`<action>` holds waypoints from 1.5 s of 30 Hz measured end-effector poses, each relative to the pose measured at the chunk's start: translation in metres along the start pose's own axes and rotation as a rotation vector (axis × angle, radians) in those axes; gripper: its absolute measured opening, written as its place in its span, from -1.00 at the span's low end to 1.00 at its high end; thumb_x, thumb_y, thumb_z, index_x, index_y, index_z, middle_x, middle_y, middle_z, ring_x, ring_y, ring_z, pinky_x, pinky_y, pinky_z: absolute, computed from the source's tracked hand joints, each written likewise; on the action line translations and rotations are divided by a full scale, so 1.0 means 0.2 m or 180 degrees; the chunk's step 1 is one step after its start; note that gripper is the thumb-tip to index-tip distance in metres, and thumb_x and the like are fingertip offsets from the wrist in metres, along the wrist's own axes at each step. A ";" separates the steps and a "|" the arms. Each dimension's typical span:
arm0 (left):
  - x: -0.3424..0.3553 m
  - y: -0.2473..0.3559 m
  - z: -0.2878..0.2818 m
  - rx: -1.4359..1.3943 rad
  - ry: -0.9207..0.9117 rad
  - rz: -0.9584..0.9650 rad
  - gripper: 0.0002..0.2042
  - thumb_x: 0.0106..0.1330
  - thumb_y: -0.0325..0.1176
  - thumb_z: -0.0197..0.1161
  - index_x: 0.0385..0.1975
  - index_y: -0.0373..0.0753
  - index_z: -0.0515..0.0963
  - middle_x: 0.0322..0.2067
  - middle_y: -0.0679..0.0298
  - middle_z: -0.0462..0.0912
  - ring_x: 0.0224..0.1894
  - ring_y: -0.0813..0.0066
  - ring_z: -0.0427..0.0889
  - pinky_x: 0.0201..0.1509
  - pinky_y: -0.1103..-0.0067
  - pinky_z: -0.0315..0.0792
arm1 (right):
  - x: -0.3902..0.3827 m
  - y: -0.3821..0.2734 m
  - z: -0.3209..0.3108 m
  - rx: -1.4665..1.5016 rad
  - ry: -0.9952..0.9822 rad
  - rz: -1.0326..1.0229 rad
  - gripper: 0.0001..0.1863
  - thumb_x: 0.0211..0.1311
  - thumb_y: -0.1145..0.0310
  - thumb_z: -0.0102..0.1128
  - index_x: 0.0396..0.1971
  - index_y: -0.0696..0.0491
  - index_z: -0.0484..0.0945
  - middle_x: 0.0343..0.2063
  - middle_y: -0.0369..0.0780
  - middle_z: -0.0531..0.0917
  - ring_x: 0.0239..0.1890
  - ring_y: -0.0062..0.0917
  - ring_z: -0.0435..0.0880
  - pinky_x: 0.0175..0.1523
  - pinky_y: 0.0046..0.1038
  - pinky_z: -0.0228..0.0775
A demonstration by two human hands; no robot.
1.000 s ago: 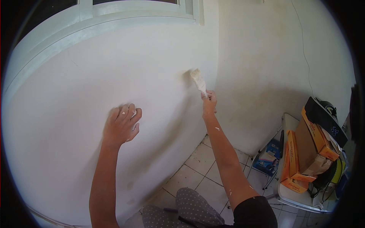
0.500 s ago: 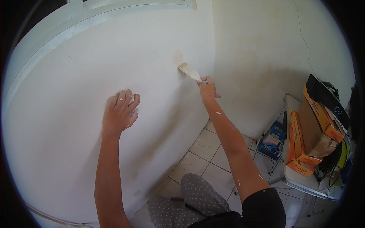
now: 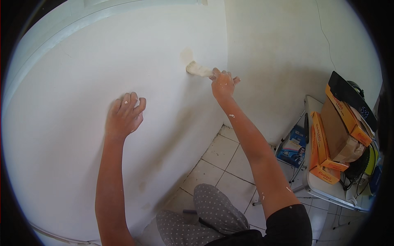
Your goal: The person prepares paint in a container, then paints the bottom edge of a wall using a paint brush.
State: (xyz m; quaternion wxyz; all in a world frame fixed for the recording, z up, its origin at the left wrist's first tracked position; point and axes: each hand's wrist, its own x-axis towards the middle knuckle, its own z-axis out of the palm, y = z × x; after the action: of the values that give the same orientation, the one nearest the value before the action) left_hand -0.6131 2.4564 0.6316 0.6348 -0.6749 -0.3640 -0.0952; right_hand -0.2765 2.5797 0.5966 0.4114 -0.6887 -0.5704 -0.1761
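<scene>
My right hand (image 3: 223,85) is closed round the handle of a paintbrush (image 3: 200,69). The whitish bristles press against the white wall (image 3: 156,37), just below a beige patch (image 3: 186,54) near the corner. To the left, my left hand (image 3: 125,115) rests against the same wall with bent fingers apart, holding nothing. White paint specks dot both hands and the right forearm. The brush handle is mostly hidden in my fingers.
A folding table (image 3: 312,183) at right carries orange-and-brown boxes (image 3: 339,133), a black device with a display (image 3: 355,104) and cables. A blue box (image 3: 292,148) sits beneath it. Tiled floor (image 3: 221,151) meets the wall below; a window frame (image 3: 53,51) runs along the upper left.
The brush has moved slightly up and left, and now lies more sideways, its bristles bent on the wall. My left hand sits a little further left in the view, still against the wall.
</scene>
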 end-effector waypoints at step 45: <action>0.01 0.05 0.02 0.0305 -0.0288 0.0197 -0.64 0.29 -0.16 0.21 0.07 0.02 0.39 0.01 0.42 0.49 0.09 0.53 0.43 0.15 0.52 0.31 | -1.42 1.36 0.22 0.0872 -0.3250 0.2588 -0.68 0.16 0.22 0.17 -0.58 0.18 0.63 -0.73 -0.21 0.57 -0.71 -0.52 0.50 -0.56 -0.45 0.35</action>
State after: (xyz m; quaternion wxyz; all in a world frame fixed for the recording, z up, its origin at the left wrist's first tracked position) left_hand -0.6073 2.4606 0.6247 0.6519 -0.6583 -0.3754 -0.0274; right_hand -0.1142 2.4279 0.2677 0.2071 -0.7874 -0.4057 0.4154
